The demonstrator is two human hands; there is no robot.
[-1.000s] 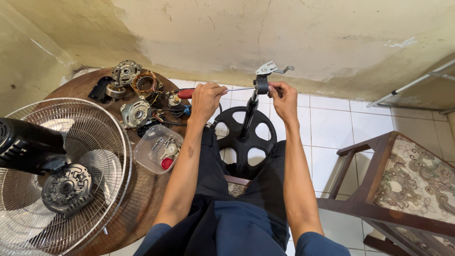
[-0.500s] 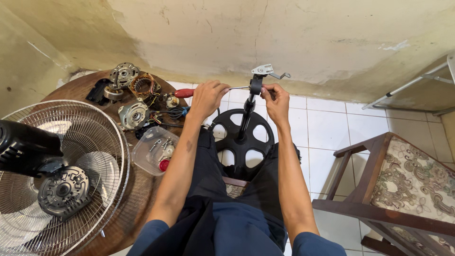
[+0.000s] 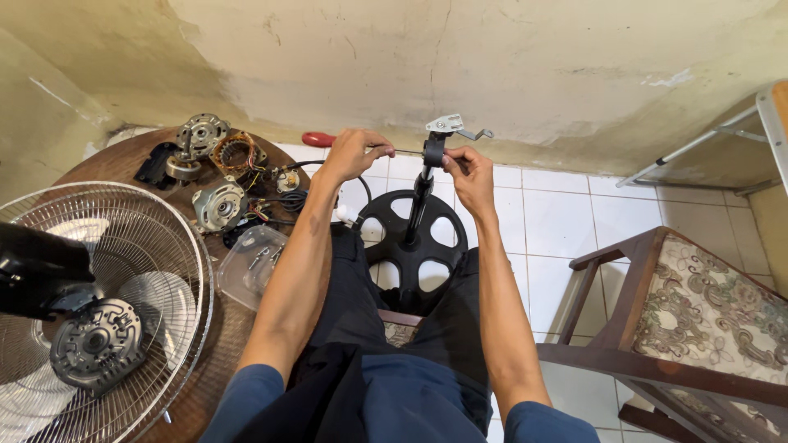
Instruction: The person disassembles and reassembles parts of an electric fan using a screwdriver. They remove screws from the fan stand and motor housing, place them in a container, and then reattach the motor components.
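A black fan stand pole (image 3: 420, 205) rises from its round spoked base (image 3: 410, 246) between my knees. My left hand (image 3: 351, 153) grips a red-handled screwdriver (image 3: 318, 139) whose shaft reaches to the black collar (image 3: 432, 150) at the pole's top. My right hand (image 3: 471, 174) holds that collar from the right side. A grey metal bracket (image 3: 450, 125) sits on top of the collar.
A round wooden table (image 3: 222, 328) at my left carries a wire fan guard (image 3: 107, 303), a motor housing (image 3: 94, 344), several motor parts (image 3: 217, 203) and a clear plastic container (image 3: 253, 264). A wooden chair with patterned cushion (image 3: 698, 320) stands at right. Plastered wall behind.
My view has shifted slightly; both hands stay at the pole's top, with the left hand's grip on the screwdriver turned a little.
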